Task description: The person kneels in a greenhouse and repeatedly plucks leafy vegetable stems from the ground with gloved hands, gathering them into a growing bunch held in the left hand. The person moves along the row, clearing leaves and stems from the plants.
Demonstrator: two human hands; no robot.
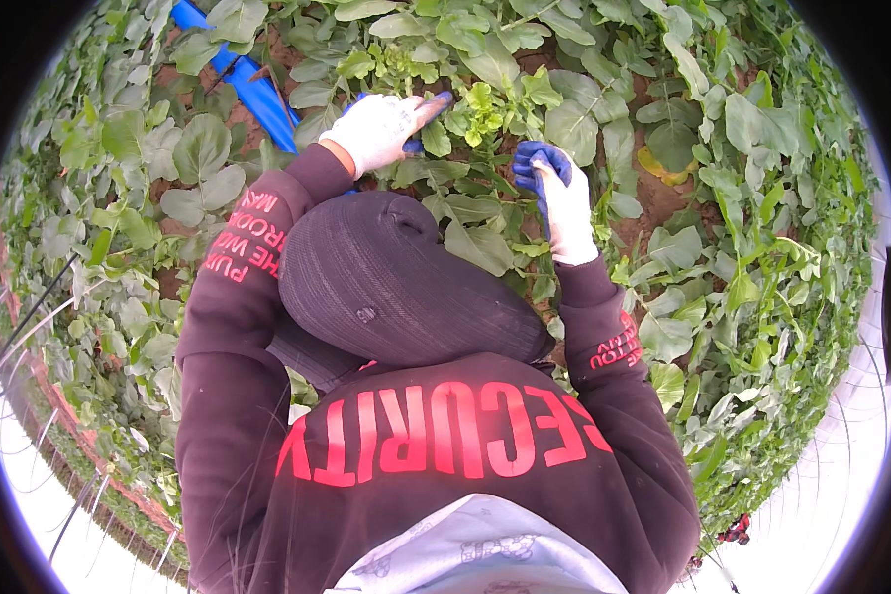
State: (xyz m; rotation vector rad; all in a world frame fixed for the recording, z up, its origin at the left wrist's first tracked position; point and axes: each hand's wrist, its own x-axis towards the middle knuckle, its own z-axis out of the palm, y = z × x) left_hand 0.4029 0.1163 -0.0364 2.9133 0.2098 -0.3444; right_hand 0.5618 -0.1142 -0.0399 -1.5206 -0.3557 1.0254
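Observation:
My left hand [386,128], in a white glove with blue coated fingers, reaches into the green leaves with its fingers stretched out at the upper middle. Close to its fingertips stands a light green leafy shoot [481,111]. My right hand [553,189], gloved alike, is held to the right of that shoot with its fingers curled in. Whether anything lies inside the curled fingers cannot be seen. Broad leaves [479,241] of a leafy plant spread between the two hands, in front of my bent knee.
Dense leafy plants stand all around, with brown soil [657,197] showing between them. A blue strip [256,93] of unclear kind lies among the leaves at the upper left. A yellowed leaf [661,169] is low at the right. Thin curved rods [41,327] show at the left rim.

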